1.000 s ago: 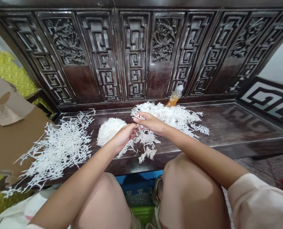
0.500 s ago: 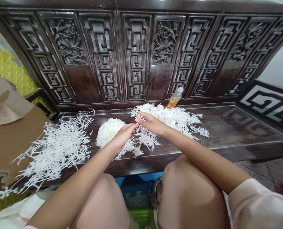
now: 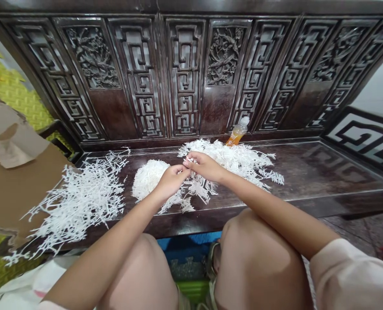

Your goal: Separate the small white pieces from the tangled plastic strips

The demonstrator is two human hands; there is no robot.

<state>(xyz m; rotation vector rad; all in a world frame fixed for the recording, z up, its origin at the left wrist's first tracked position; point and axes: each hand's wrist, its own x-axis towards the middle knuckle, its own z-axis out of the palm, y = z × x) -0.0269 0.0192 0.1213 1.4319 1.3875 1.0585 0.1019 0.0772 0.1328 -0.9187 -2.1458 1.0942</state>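
My left hand [image 3: 173,181] and my right hand [image 3: 204,167] meet over the bench seat, fingertips pinched together. A bit of a white branching plastic piece shows at my right fingertips; what my left fingers pinch is mostly hidden. Behind and right of my hands spreads a pile of white feathery sprigs [image 3: 239,161]. A rounded heap of small white pieces [image 3: 149,177] lies just left of my left hand. Farther left is a loose pile of thin white branching stems [image 3: 81,198]. Several sprigs [image 3: 200,191] lie below my right hand.
An orange-filled bottle with a white cap [image 3: 237,132] stands against the carved wooden backrest [image 3: 219,105]. Brown cardboard [image 3: 23,185] lies at the left by a yellow textured mat [image 3: 8,84]. The dark bench seat [image 3: 314,168] extends right to an openwork armrest [image 3: 361,137].
My left hand has shifted slightly up and rightward, its thumb now more raised against the fingers of my right hand. My right hand stays nearly in place. The piles look the same.
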